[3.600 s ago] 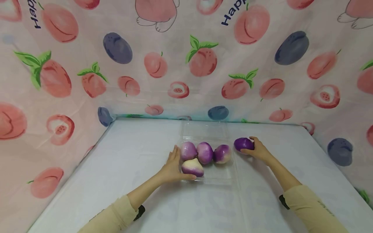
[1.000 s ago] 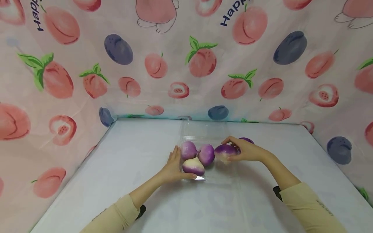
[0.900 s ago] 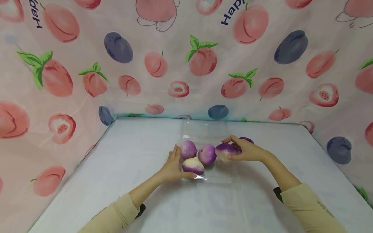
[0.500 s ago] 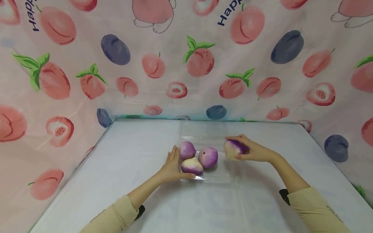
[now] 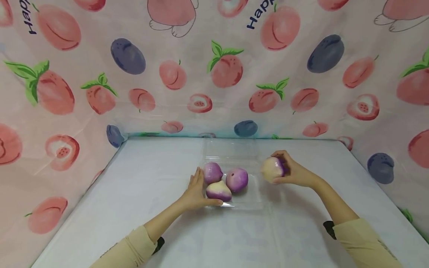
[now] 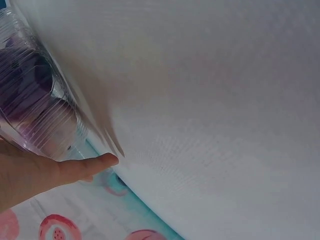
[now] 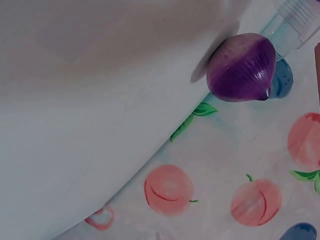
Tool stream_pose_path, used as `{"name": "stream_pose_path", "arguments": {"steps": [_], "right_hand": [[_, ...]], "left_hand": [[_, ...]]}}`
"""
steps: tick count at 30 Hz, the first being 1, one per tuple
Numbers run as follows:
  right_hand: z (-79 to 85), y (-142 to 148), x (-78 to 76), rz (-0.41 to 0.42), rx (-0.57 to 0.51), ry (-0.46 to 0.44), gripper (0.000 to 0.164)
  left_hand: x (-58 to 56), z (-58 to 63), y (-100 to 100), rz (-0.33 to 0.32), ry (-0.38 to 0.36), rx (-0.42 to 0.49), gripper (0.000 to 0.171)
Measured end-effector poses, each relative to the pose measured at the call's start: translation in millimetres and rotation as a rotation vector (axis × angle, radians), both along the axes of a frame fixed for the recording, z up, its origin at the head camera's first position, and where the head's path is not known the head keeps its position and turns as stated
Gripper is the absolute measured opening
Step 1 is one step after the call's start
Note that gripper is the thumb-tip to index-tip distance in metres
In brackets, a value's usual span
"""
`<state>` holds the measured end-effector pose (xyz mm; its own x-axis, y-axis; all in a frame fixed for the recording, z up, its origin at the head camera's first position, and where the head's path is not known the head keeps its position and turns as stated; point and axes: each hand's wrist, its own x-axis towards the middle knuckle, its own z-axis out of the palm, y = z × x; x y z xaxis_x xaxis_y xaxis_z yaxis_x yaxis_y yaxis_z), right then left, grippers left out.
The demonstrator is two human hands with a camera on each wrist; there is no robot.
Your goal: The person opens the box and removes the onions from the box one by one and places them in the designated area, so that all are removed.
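My left hand [image 5: 195,193] rests with straight fingers along the left wall of a clear plastic clamshell box [image 5: 253,195], its thumb on the front rim. Three purple-and-white onions sit inside: one at back left [image 5: 212,172], one toward the middle [image 5: 237,179], and a paler one [image 5: 218,190] in front. Just right of the box, my right hand [image 5: 295,172] grips another onion [image 5: 272,169], its cream side facing left. A darker purple onion [image 7: 242,67] lies on the table in the right wrist view; the right hand hides it in the head view.
The box's clear lid [image 5: 231,147] lies folded back toward the rear. A white cloth covers the table [image 5: 157,163]. Behind and beside it hangs a fruit-printed curtain [image 5: 187,48].
The right hand let go of the dark onion right of the box, then gripped the box's right-hand onion and moved it rightward out. The middle onion turned and shifted slightly. The left hand stays put.
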<state>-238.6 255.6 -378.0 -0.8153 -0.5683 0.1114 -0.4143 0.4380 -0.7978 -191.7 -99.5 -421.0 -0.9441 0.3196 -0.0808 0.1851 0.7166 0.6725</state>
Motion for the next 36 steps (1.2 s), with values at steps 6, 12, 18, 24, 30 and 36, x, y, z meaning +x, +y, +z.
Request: {"name": "stream_pose_path", "arguments": {"steps": [6,12,18,24,30,36], "right_hand": [[1.3,5,2.5,-0.032,0.032,0.036,0.082],[0.4,13,5.8,-0.112,0.071,0.122,0.074],[0.0,23,9.0,-0.189,0.106,0.174,0.073],[-5.2,32,9.8,-0.224,0.083,0.206,0.069],[-9.3,43,13.1,-0.290,0.073,0.260,0.070],[-17.4,55,12.2,-0.336,0.068,0.279,0.070]], "left_hand": [[0.6,0.9,-2,0.002,0.009,-0.006,0.127],[2.2,1.7,-2,0.010,-0.006,0.009,0.128],[1.3,0.6,0,0.006,0.000,-0.001,0.127],[1.5,1.8,-1,0.014,0.000,-0.021,0.126],[-0.5,0.5,-2,0.010,0.007,-0.020,0.128],[1.4,1.3,-1,0.014,0.000,-0.012,0.127]]}}
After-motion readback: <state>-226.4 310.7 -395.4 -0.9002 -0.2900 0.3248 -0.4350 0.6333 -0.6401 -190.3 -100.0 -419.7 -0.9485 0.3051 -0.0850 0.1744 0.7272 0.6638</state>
